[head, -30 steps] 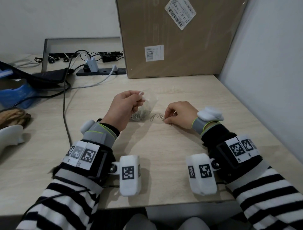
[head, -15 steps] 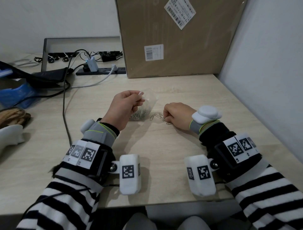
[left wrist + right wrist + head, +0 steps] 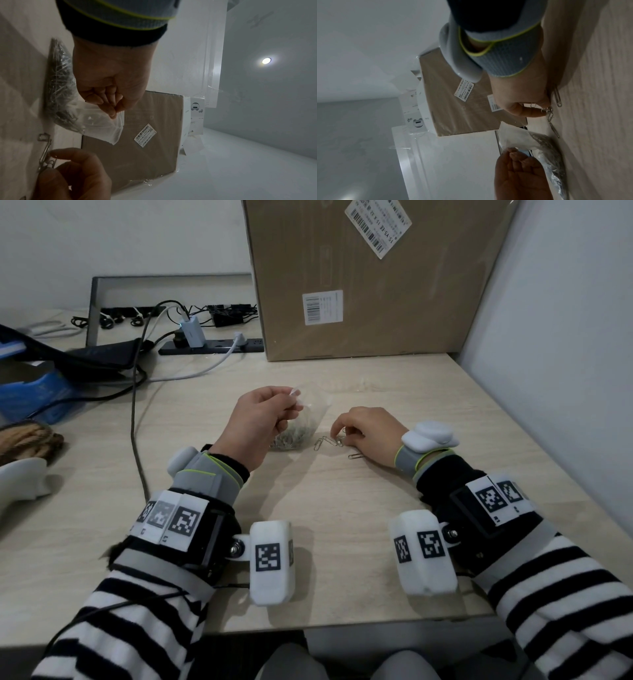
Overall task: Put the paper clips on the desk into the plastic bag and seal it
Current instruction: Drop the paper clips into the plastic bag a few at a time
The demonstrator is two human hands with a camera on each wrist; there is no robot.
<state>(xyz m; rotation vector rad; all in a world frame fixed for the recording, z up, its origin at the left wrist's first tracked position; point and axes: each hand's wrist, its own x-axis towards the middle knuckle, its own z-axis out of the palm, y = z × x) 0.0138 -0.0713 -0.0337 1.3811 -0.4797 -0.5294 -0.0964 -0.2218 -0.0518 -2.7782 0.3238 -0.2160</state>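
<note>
the right hand [image 3: 368, 433] shifted slightly left along the desk [image 3: 342, 542] and rolled knuckles-up, uncovering one loose paper clip [image 3: 356, 456] near its wrist; its fingertips now pinched the clip cluster [image 3: 330, 441].

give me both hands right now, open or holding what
Left hand: pinching the top edge of the plastic bag, holding it up.
Right hand: fingertips pinching loose paper clips on the desk.
</note>
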